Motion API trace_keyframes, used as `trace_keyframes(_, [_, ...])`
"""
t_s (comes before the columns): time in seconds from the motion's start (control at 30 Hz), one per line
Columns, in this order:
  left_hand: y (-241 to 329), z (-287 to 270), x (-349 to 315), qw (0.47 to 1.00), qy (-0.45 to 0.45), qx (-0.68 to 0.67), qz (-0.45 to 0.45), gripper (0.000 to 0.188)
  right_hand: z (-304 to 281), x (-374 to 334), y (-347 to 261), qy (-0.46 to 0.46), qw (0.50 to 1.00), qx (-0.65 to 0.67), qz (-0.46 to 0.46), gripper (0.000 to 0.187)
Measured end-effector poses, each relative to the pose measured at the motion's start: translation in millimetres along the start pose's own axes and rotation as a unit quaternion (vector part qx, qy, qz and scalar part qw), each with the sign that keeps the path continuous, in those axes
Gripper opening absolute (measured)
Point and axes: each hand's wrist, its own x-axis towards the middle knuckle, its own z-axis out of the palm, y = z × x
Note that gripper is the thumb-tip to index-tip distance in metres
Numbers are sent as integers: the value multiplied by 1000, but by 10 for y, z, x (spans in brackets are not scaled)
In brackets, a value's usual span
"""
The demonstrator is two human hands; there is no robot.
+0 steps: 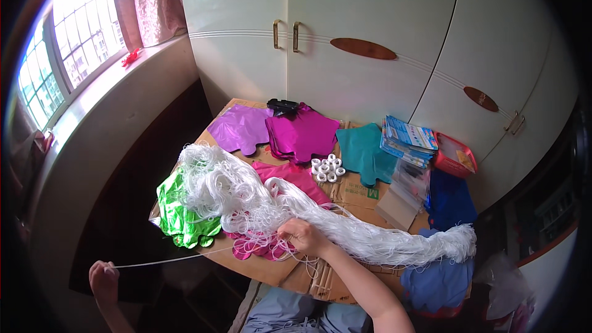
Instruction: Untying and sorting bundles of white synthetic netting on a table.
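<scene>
One string (163, 261) pulled taut from the tangle (246, 200), pinched by left hand (103, 276) and probably right hand (300, 234); most still bundled.

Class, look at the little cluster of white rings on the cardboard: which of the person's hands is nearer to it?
Right. The right hand rests on the white string bundle just below the white rings; the left hand is far off at the lower left, pulling one strand.

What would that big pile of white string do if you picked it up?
The white string bundle would probably flop and sag, since it already drapes loosely over the cardboard. It likely tangles easily: loose loops stick out everywhere. It is probably light, as the left hand pulls one thin strand out taut while the right hand presses down.
</scene>
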Motion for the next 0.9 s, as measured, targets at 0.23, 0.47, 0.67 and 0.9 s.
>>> trace_keyframes(0.23, [-137, 515, -80, 985, -49, -166, 5, 20, -124, -7, -384, 14, 989, -136, -64, 15])
trace_keyframes(0.47, [-42, 1890, -193, 929, -356, 55, -82, 17, 408, 98, -1406, -15, 981, 151, -121, 45])
trace_keyframes(0.67, [-546, 2191, -276, 929, -193, -245, -200, 18, 535, -325, -1239, -88, 892, 438, 66, 23])
trace_keyframes(0.9, [-1030, 2446, -285, 964, -178, 173, 97, 21, 570, -756, -1384, 91, 958, 241, 129, 9])
